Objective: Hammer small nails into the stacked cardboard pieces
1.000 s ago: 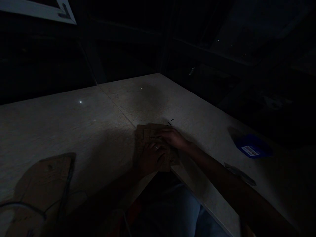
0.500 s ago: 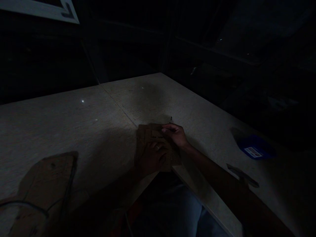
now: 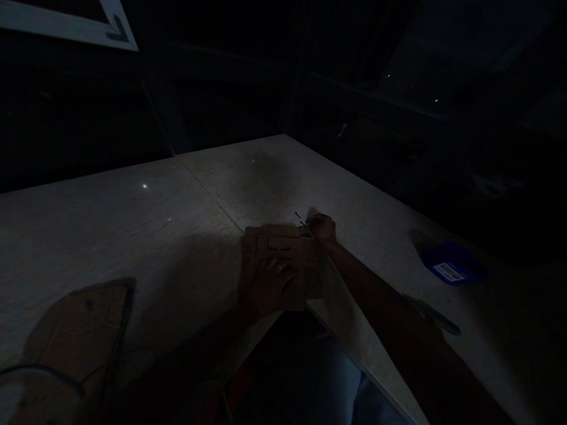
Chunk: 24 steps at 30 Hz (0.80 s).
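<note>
The scene is very dark. A stack of brown cardboard pieces (image 3: 283, 251) lies at the inner corner of a pale L-shaped table (image 3: 133, 224). My left hand (image 3: 270, 283), a ring on one finger, rests flat on the cardboard with fingers spread. My right hand (image 3: 322, 229) is closed round a thin dark pen (image 3: 301, 220) at the top right edge of the cardboard. Dark writing shows on the top piece.
A large cardboard cut-out (image 3: 75, 336) with a dark cable lies at the near left. A blue packet with a white label (image 3: 452, 264) sits on the right, a dark flat tool (image 3: 432, 316) near it. A white frame (image 3: 88, 23) is top left.
My right hand has slid from over the cardboard to its top right edge, uncovering the writing on the top piece. The left hand stays pressed on the stack.
</note>
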Each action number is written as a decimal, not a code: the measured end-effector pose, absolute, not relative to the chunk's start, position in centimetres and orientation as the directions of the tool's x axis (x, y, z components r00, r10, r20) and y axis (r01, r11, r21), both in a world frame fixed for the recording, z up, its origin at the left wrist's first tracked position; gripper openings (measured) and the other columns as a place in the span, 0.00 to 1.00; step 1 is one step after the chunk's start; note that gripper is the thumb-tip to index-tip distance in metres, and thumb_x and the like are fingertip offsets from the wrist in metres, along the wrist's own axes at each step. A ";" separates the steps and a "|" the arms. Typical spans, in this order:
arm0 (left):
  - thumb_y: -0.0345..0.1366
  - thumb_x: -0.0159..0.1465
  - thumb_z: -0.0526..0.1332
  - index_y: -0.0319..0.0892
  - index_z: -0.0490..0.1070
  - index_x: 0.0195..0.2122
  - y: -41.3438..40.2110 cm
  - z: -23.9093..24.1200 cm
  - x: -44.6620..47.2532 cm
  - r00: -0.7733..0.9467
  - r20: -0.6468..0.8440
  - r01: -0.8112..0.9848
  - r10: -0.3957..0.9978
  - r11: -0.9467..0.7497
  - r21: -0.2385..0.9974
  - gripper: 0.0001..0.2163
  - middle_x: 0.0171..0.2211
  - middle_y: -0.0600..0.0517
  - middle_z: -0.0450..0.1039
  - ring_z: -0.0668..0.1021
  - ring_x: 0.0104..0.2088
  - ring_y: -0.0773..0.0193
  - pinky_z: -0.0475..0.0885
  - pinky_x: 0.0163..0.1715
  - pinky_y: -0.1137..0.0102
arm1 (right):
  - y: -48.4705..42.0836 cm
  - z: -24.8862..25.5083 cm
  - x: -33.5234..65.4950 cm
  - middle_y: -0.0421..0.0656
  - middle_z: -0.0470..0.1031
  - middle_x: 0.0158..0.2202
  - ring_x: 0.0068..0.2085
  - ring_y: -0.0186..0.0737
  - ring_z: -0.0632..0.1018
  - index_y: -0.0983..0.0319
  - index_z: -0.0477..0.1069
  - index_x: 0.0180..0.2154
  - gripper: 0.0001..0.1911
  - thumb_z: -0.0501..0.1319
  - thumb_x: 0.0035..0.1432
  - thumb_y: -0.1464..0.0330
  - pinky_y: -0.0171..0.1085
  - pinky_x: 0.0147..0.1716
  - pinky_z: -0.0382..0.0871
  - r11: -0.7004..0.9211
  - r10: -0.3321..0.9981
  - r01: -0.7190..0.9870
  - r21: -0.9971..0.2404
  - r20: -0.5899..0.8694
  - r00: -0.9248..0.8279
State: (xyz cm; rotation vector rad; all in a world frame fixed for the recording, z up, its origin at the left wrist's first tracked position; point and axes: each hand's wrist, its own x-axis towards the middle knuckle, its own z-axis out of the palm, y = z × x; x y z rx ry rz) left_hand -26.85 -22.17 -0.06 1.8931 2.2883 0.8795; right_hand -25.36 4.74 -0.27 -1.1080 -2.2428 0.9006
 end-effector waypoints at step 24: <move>0.38 0.69 0.56 0.46 0.75 0.49 -22.1 -0.2 -26.7 -0.246 0.334 0.894 0.910 0.080 0.441 0.11 0.54 0.49 0.73 0.71 0.53 0.53 0.65 0.54 0.54 | -4.0 5.0 -22.4 0.48 0.80 0.44 0.45 0.44 0.79 0.61 0.80 0.42 0.11 0.62 0.62 0.78 0.38 0.44 0.71 0.936 -0.145 -0.180 -0.301 0.136 -0.980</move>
